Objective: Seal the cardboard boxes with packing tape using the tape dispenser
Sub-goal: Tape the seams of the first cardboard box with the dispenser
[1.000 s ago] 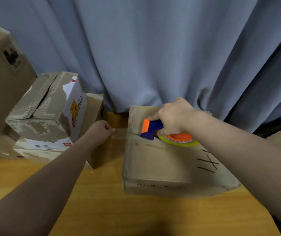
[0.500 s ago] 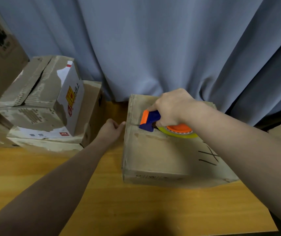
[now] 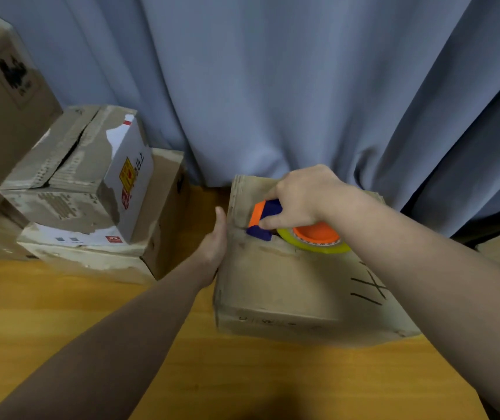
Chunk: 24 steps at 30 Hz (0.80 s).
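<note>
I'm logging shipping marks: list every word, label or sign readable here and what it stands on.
"日上", seemingly: on the white-sided box, by a yellow-and-red label, itself blurred.
Marker strokes and an "X": top of the box being taped.
Unreadable: red logo below the white-sided box; print line on the taped box's front; black mark on the tall left box; rim print on the tape dispenser roll.

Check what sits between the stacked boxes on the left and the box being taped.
Head view: the left hand, flat against the box's left side, with a strip of bare wooden table around it up to the stacked boxes.
</note>
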Each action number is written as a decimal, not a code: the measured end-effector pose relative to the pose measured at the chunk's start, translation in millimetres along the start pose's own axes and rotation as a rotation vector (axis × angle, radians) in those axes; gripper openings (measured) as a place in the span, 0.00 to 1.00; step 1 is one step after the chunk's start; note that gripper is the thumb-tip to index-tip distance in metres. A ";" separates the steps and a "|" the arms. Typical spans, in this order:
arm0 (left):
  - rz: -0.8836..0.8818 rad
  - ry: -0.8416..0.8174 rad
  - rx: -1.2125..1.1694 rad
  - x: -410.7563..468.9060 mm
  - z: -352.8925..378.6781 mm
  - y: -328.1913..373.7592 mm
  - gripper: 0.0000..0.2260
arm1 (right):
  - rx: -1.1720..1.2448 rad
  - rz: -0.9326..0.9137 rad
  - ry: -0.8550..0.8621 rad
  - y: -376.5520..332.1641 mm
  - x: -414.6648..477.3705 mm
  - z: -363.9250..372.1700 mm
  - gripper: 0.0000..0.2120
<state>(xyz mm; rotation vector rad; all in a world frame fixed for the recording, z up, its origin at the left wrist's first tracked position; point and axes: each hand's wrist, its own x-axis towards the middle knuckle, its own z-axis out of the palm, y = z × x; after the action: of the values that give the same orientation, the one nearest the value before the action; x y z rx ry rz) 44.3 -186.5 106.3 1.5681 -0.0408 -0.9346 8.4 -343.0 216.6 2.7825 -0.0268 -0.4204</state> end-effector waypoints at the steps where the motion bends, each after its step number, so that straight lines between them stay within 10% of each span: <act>1: -0.034 -0.026 0.031 -0.5 0.7 -2.9 0.38 | 0.023 0.013 -0.022 0.7 -0.9 -1.4 0.29; 6: 0.273 0.021 0.608 -11.2 -9.0 13.2 0.41 | 0.411 0.083 -0.125 31.8 -2.5 -20.6 0.15; 11: 0.340 -0.271 1.464 -40.6 -10.1 7.3 0.63 | 0.893 0.128 -0.374 76.5 8.3 -17.7 0.39; 16: 0.367 -0.215 1.583 -35.9 -9.7 -3.6 0.61 | 1.371 0.121 -0.570 81.3 20.5 17.8 0.32; 24: 0.337 -0.197 1.662 -11.0 -22.8 19.8 0.61 | 1.484 0.071 -0.614 96.6 50.0 45.2 0.44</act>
<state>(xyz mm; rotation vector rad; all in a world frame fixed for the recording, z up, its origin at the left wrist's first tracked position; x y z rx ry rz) 59.3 -167.2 127.1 2.7610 -1.4904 -0.7131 46.0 -452.0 192.5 3.7546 -0.9100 -1.8112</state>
